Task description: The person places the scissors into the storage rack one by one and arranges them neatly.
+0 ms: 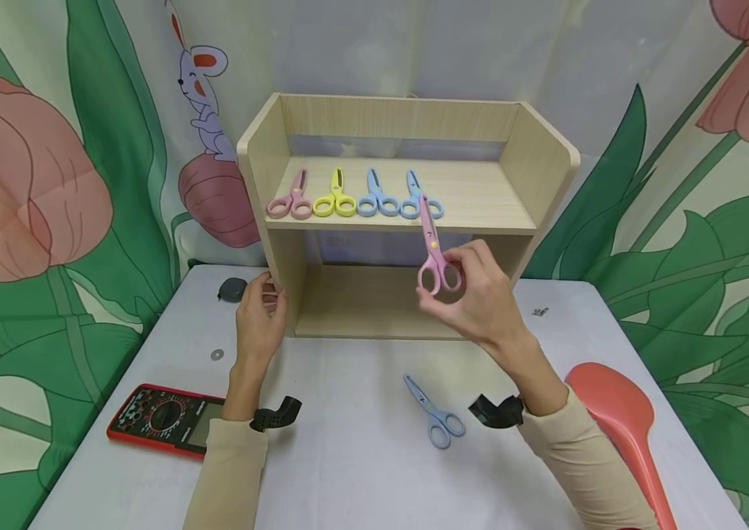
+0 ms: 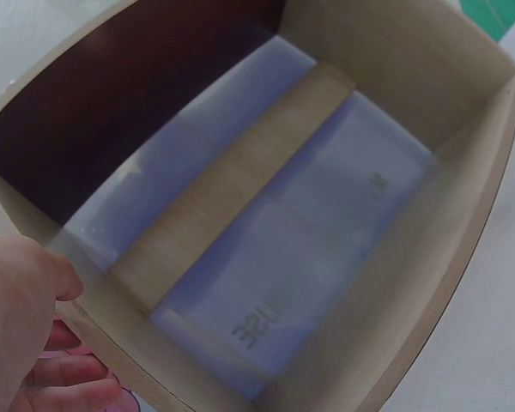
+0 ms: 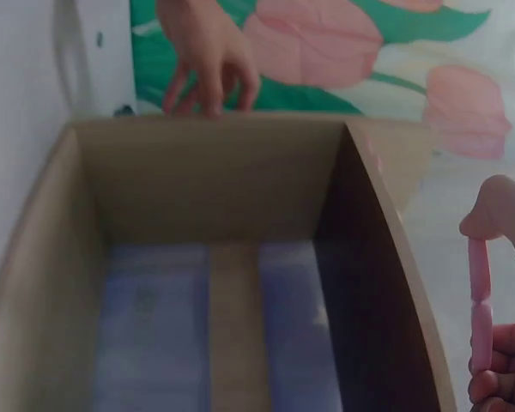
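Observation:
My right hand [image 1: 473, 294] holds pink scissors [image 1: 434, 250] by the handles, blades pointing up, in front of the wooden shelf unit [image 1: 407, 213]. In the right wrist view the pink scissors [image 3: 479, 305] show edge-on between my fingers. On the upper shelf lie a pink pair [image 1: 291, 200], a yellow pair [image 1: 335, 199], and two blue pairs [image 1: 376, 199] in a row. My left hand [image 1: 261, 313] grips the shelf's left side panel; its fingers [image 2: 26, 326] wrap the panel edge in the left wrist view. Another blue pair [image 1: 436, 412] lies on the white table.
A red multimeter [image 1: 165, 419] lies at the table's front left. A salmon-coloured scoop [image 1: 622, 419] lies at the right. A dark round object [image 1: 233, 288] and a small washer [image 1: 217, 355] sit left of the shelf. A small metal piece [image 1: 540, 311] lies at the right.

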Available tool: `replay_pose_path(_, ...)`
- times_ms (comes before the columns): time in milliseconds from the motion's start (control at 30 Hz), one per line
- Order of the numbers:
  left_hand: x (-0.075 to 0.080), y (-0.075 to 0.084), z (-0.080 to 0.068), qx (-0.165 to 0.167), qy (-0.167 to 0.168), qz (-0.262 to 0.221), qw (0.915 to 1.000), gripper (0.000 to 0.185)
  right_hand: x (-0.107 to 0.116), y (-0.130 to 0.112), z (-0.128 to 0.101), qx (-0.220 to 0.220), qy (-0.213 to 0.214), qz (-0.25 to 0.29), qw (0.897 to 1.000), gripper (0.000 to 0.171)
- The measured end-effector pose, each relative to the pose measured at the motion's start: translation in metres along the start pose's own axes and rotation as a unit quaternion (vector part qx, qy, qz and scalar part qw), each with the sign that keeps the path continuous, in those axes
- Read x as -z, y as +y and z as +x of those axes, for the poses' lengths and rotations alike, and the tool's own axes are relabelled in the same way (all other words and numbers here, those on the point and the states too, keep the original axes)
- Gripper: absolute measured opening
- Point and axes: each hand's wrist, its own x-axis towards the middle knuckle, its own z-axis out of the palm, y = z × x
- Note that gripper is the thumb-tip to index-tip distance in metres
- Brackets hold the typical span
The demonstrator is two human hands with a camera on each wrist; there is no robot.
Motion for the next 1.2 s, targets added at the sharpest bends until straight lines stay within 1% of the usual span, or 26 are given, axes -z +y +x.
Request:
replay_pose_path(133, 0.0, 0.0, 0.0, -0.002, 0.002, 0.001, 1.0, 0.042, 0.007, 0.017, 0.025, -0.049, 0.005, -0.027, 0.998, 0.053)
replay_pose_path(267, 0.0, -0.001, 0.0, -0.003, 0.003, 0.0, 1.0, 0.042, 0.011, 0.033, 0.047, -0.103, -0.014, -0.055, 0.993, 0.053)
replay_pose_path(467, 0.0, -0.002, 0.001, -0.002, 0.005, -0.002, 1.0, 0.042, 0.019, 0.046, 0.072, -0.16, -0.07, -0.061, 0.983, 0.046)
replay_pose_path(667, 0.0, -0.001, 0.001, 0.0, 0.006, -0.003, 1.0, 0.042, 0.024, 0.058, 0.086, -0.214, -0.149, -0.052, 0.964, 0.051)
replay_pose_path(767, 0.001, 0.0, 0.001, 0.003, 0.007, -0.004, 1.0, 0.041, 0.025, 0.062, 0.09, -0.225, -0.178, -0.043, 0.957, 0.054)
replay_pose_path(967, 0.001, 0.001, 0.0, 0.007, 0.005, -0.006, 0.9999, 0.04, 0.029, 0.065, 0.093, -0.224, -0.211, -0.024, 0.951, 0.062)
replay_pose_path(1100, 0.002, 0.001, 0.001, 0.009, 0.005, -0.006, 0.9999, 0.04, 0.032, 0.064, 0.091, -0.225, -0.22, -0.017, 0.949, 0.071)
replay_pose_path(1200, 0.002, 0.0, 0.001, 0.009, 0.005, -0.004, 0.9999, 0.04, 0.033, 0.06, 0.088, -0.226, -0.211, -0.02, 0.951, 0.079)
